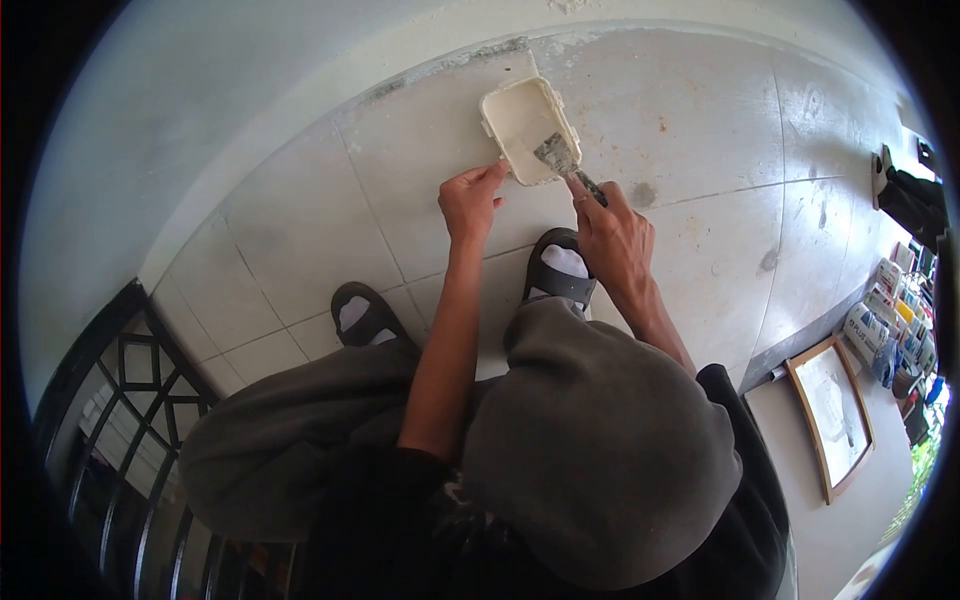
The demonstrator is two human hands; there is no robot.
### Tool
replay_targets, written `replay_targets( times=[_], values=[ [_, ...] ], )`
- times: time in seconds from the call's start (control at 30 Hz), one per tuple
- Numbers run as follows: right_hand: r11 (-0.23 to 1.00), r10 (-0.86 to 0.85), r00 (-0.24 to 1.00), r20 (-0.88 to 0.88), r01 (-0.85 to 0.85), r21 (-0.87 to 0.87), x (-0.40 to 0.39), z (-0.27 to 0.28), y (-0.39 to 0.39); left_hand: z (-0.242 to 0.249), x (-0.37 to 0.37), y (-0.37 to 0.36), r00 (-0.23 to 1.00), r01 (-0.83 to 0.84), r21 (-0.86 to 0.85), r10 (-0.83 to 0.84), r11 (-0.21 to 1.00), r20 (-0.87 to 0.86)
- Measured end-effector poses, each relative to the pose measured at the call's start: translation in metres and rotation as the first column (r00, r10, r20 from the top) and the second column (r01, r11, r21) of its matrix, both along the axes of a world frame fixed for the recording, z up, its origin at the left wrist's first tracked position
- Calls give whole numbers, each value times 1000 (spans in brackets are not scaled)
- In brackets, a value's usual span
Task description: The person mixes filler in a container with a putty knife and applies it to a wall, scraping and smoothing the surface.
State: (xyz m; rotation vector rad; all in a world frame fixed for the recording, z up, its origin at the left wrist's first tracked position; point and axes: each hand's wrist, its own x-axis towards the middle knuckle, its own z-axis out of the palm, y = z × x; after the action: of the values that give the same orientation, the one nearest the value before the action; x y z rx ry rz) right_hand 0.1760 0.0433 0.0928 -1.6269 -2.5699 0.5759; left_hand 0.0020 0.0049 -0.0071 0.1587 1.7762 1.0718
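A shallow cream-coloured plastic tub (522, 112) with rounded corners stands on the tiled floor in front of my feet, with pale paste-like material inside. My right hand (615, 235) grips the handle of a putty knife (555, 152), whose stained blade reaches over the near right part of the tub. At the tub's near left corner, my left hand (470, 203) has its fingers bent with the fingertips on the rim. Whether they pinch the rim or only touch it is hard to see.
Smudged floor tiles (690, 140) surround the tub, and a pale wall (200, 120) rises behind. On the left stands a black metal grille (130, 400). To the right are a framed picture (832, 420), several packages (890, 300) and dark shoes or cloth (910, 195). My sandals (365, 318) are close by.
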Motion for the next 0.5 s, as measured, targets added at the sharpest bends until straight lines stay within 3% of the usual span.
replay_targets(
  times=[0.33, 0.5],
  values=[
    [996, 4, 993, -116, -14, -85, -14, -11, 20, 3, -1, 1, 1000, 8, -19, -8, 1000, 21],
    [976, -159, 914, -373, 88, -201, -5, -17, 24, 5, -2, 1, 998, 27, -47, -25, 999, 61]
  ],
)
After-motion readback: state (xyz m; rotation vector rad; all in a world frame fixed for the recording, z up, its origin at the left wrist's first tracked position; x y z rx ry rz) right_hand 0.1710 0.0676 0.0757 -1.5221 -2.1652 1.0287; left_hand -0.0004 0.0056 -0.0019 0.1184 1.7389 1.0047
